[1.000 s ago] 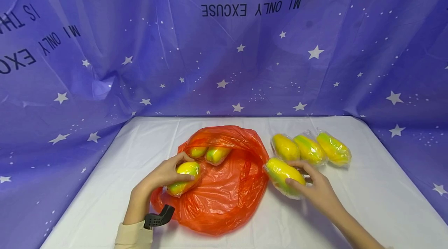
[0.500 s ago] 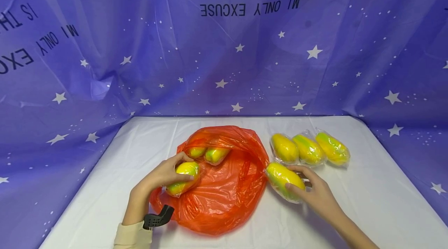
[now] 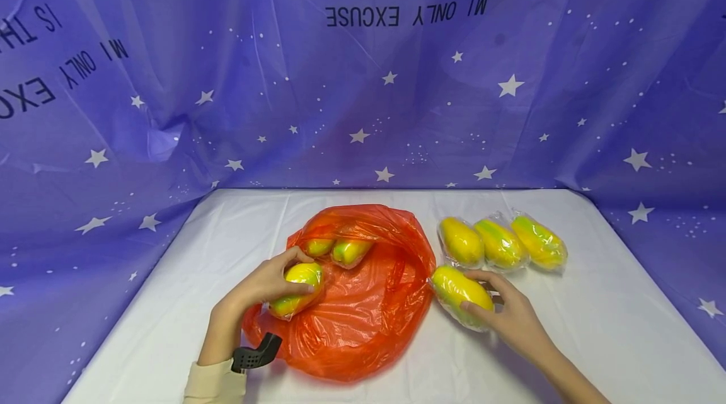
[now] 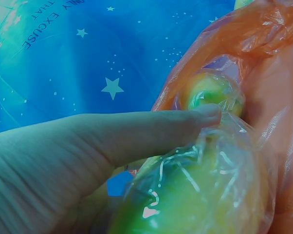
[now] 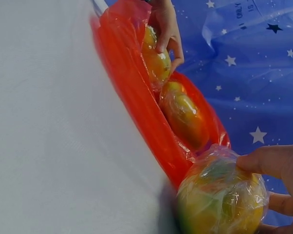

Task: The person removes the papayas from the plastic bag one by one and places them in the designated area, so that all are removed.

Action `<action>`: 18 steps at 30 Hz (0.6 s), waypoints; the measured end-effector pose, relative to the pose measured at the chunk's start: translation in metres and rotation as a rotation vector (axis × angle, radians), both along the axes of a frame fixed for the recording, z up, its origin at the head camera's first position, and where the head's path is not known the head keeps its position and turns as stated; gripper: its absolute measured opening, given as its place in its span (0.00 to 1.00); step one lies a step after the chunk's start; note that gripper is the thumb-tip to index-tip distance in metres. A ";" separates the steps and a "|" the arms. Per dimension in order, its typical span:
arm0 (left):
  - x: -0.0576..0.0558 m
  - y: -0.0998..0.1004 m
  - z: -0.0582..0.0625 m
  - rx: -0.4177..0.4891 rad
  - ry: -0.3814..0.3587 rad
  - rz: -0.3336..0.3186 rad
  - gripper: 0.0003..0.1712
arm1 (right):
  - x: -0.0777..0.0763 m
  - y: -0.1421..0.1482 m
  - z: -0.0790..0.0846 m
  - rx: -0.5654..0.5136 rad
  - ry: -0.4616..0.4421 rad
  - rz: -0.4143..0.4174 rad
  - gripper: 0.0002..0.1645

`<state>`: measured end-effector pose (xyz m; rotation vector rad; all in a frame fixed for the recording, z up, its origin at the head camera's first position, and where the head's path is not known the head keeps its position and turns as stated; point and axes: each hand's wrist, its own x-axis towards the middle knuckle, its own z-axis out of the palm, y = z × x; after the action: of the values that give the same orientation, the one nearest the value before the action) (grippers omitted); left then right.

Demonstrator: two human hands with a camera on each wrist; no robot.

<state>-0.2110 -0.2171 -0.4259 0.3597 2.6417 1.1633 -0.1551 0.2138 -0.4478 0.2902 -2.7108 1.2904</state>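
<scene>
A red plastic bag (image 3: 363, 316) lies with its mouth facing the near side, two wrapped mangoes (image 3: 350, 251) showing inside at its back. My left hand (image 3: 269, 278) grips another mango (image 3: 304, 275) in clear film over the bag's left part; in the left wrist view the thumb (image 4: 156, 131) lies along that fruit. At the bag's right edge my right hand (image 3: 513, 309) holds a yellow-green mango (image 3: 462, 294), also film-wrapped, thumb on the near side and fingers behind. The right wrist view shows this mango (image 5: 222, 195) close up; its underside is hidden.
Three wrapped mangoes stand in a row behind my right hand: a left one (image 3: 461, 241), a middle one (image 3: 501, 244) and a right one (image 3: 540, 241). A white cloth (image 3: 601, 328) covers the table. A purple star-patterned curtain (image 3: 363, 95) borders the back and sides.
My right hand and its mango have shifted slightly toward the near side, away from the row of mangoes. The left hand keeps its grip and its place.
</scene>
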 end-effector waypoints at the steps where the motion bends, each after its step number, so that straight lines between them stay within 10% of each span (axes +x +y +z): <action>1: 0.000 0.000 0.000 0.001 -0.001 0.000 0.25 | 0.000 0.000 -0.001 0.003 0.004 0.001 0.30; 18: 0.000 0.000 0.001 -0.002 -0.016 0.004 0.26 | -0.002 0.000 -0.004 0.025 -0.031 0.010 0.32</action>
<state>-0.2111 -0.2166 -0.4247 0.3428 2.6308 1.1603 -0.1572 0.2133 -0.4514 0.2892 -2.7568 1.2750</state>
